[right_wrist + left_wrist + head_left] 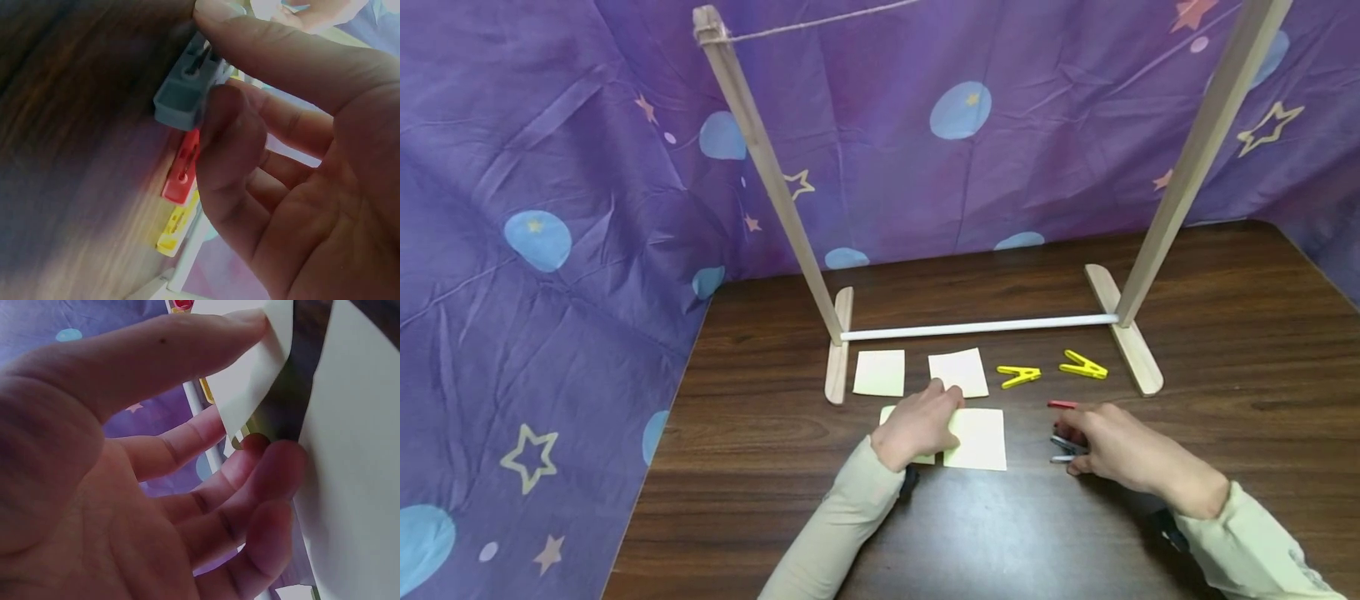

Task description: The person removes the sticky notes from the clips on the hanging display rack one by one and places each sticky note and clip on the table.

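My left hand (920, 425) lies over the two nearer paper squares. Its thumb and forefinger pinch the edge of the right one, a pale yellow sheet of paper (981, 440), whose edge looks raised in the left wrist view. The nearer left sheet (356, 462) is mostly covered by that hand. My right hand (1116, 446) pinches a grey clothespin (181, 94) between thumb and forefinger, low over the table. Just beyond it lies a red clothespin (183, 172), partly behind my fingers. Two yellow clothespins (1019, 376) lie farther back.
Two more paper squares (880, 372) lie by the white crossbar (977, 327). A wooden frame with a left post (767, 167), a right post (1202, 158) and a string (820, 21) stands at the back of the dark table (737, 500). Purple cloth (880, 167) hangs behind.
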Available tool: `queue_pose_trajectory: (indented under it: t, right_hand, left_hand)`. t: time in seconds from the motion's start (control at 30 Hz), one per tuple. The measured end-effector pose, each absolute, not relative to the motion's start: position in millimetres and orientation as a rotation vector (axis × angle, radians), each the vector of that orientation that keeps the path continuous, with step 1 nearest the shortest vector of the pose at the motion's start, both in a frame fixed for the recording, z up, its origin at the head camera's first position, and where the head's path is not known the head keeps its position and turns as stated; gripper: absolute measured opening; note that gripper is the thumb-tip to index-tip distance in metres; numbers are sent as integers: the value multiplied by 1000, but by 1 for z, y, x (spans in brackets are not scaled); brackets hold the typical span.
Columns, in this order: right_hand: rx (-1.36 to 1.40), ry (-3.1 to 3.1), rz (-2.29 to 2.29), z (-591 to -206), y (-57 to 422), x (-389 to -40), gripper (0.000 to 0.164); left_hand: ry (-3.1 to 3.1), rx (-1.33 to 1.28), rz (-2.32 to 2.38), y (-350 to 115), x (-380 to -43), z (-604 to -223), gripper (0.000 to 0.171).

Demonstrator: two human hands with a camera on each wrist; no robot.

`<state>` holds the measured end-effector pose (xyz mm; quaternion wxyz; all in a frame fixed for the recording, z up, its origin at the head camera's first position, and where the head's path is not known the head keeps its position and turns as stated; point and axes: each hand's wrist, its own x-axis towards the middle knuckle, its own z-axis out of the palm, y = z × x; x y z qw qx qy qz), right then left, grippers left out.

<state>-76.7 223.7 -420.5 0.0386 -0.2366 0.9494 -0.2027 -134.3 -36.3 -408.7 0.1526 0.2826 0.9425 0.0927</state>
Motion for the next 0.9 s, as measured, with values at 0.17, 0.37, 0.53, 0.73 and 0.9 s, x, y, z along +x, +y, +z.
queue_pose_trajectory:
  t: [0.17, 0.37, 0.53, 0.73, 0.9]
  right_hand:
    - [-733, 2985, -605, -415, 223, -80, 41]
    - [-904, 3130, -676, -412, 226, -76, 28]
    - [-1002, 3225, -751, -412, 230, -70, 26]
    - [-957, 3277, -724, -399, 236, -69, 26]
    - [-931, 3340, -675, -384, 238, -73, 28]
  left_hand:
    - [2722, 786, 278, -38, -134, -409, 43]
    - [2725, 783, 259, -37, -129, -411, 42]
    - [2725, 797, 237, -37, -125, -413, 42]
    - [2756, 821, 215, -36, -121, -414, 40]
    - [2795, 808, 237, -38, -120, -410, 39]
